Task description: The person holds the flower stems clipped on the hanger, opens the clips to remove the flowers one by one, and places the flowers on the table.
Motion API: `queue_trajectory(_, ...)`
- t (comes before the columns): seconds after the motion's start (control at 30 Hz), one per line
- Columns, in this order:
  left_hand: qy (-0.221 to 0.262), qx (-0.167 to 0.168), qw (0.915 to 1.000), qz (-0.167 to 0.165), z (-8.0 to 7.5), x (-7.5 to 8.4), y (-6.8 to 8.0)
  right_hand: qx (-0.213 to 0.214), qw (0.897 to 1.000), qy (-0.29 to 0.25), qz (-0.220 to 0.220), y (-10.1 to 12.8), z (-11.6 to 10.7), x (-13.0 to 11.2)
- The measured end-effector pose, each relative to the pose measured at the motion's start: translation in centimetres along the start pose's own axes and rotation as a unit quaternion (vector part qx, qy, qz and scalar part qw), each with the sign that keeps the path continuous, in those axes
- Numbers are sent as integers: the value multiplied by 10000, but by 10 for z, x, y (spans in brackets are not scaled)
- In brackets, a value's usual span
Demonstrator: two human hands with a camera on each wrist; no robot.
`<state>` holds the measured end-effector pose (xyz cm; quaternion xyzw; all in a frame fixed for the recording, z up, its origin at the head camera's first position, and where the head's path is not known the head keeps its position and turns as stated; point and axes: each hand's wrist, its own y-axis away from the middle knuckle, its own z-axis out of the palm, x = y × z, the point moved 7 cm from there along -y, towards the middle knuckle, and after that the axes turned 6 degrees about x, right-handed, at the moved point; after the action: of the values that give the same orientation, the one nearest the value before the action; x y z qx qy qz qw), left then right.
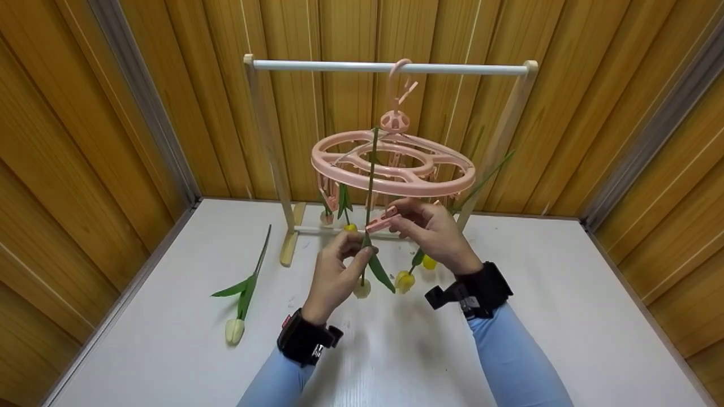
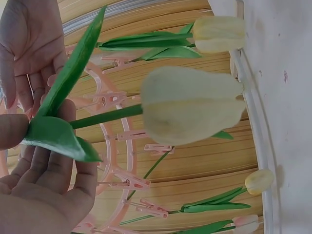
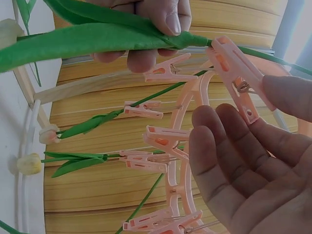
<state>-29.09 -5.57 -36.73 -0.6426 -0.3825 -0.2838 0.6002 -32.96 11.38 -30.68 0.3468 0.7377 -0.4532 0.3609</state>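
Observation:
My left hand (image 1: 336,277) pinches an artificial white tulip (image 2: 192,107) by the stem near its green leaves (image 3: 97,44). The flower hangs head down, its stem rising past the front of a round pink hanger (image 1: 390,183). Just above those fingers, my right hand (image 1: 438,234) holds a pink clothespin (image 3: 236,80) between thumb and fingers. One end of the clothespin meets the stem; whether it grips the stem I cannot tell. Other tulips, such as a yellow one (image 1: 405,281), hang upside down from the hanger's clips.
The hanger hooks over the white bar (image 1: 328,66) of a wooden-legged rack on a white table (image 1: 181,271). Another white tulip (image 1: 235,330) lies on the table at the left. Wood-patterned panels (image 1: 198,113) enclose the back and sides.

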Motion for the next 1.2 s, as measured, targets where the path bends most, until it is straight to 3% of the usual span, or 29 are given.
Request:
queue_trajectory(0.43,-54,108,9999,-40,0,1,3,23,10000,41,-77,1,0,-2)
queue_trajectory(1.2,-344,405,9981,322,-5,5,6,31,10000,-87,-17,1,1,-3)
